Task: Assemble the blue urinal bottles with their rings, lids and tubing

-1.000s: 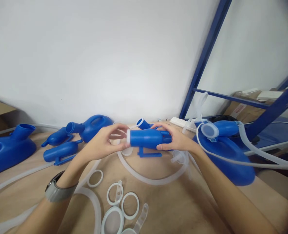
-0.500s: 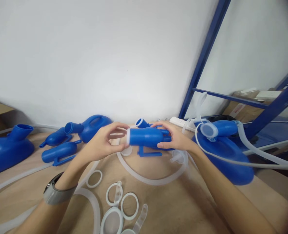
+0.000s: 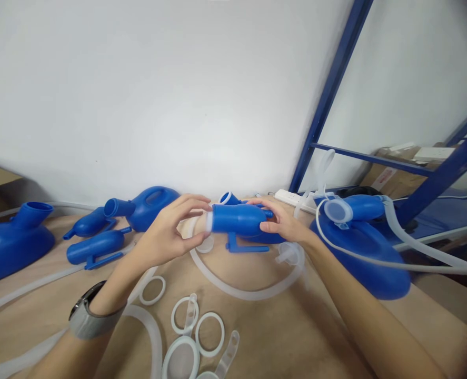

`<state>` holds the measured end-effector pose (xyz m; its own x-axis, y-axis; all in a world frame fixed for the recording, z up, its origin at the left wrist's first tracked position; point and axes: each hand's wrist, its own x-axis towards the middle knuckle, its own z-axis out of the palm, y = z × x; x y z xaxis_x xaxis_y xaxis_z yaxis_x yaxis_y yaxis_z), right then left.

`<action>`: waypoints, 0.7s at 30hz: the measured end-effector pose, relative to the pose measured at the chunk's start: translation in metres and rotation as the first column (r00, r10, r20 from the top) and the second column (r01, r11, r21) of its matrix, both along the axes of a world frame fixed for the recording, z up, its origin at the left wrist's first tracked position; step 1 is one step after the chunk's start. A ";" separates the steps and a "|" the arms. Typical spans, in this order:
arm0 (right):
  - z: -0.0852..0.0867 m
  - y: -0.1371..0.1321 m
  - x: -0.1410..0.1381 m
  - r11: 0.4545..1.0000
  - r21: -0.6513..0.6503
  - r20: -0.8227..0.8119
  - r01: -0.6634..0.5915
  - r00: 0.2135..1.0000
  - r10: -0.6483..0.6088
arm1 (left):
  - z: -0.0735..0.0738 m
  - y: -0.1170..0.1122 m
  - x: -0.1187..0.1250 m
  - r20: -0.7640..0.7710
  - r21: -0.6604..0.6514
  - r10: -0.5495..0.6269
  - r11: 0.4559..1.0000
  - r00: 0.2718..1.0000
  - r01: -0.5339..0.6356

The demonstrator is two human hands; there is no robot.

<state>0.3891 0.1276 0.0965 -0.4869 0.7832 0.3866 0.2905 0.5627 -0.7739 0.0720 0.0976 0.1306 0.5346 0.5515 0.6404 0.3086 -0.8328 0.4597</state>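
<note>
A blue bottle-shaped plastic piece (image 3: 237, 218) lies sideways in the air between my hands, its slim handle arm (image 3: 251, 248) pointing down and right. At its wide left end sits a white ring (image 3: 209, 221). My left hand (image 3: 176, 229) curls thumb and fingers round that ring's edge. Closed on the narrow right end, my right hand (image 3: 280, 221) has its thumb in front and fingers behind. Behind the piece a blue jug (image 3: 228, 198) shows only in part. Below, a clear tube (image 3: 249, 293) curves over the brown tabletop (image 3: 280, 337).
Several white rings (image 3: 210, 334) and clear strap pieces (image 3: 229, 352) lie at the front. More blue bottle-shaped pieces (image 3: 99, 246) and jugs (image 3: 150, 208) stand left. At right are a blue jug (image 3: 367, 258) with tubing, a power strip (image 3: 292, 200) and a blue metal rack (image 3: 328, 105).
The blue piece has turned slightly, its handle arm swinging a little to the right. My right hand has shifted slightly right along its narrow end. My left hand stays at the ring.
</note>
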 end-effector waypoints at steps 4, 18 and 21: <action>0.001 -0.001 -0.002 1.000 -0.003 0.006 0.001 1.000 -0.001 | 0.000 -0.001 0.001 0.024 -0.054 -0.009 0.998 1.000 0.010; 0.011 -0.011 -0.006 0.999 -0.006 0.017 0.033 0.999 -0.033 | -0.007 0.007 -0.002 0.173 -0.370 -0.001 0.927 0.985 0.066; 0.013 -0.013 -0.007 1.000 -0.019 0.013 0.013 1.000 -0.013 | -0.007 0.007 -0.002 0.204 -0.406 0.016 0.911 0.979 0.070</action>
<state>0.3823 0.1151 0.1093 -0.4814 0.7967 0.3653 0.3078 0.5439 -0.7807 0.0704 0.1043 0.1236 0.4388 0.7746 0.4554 0.1554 -0.5646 0.8106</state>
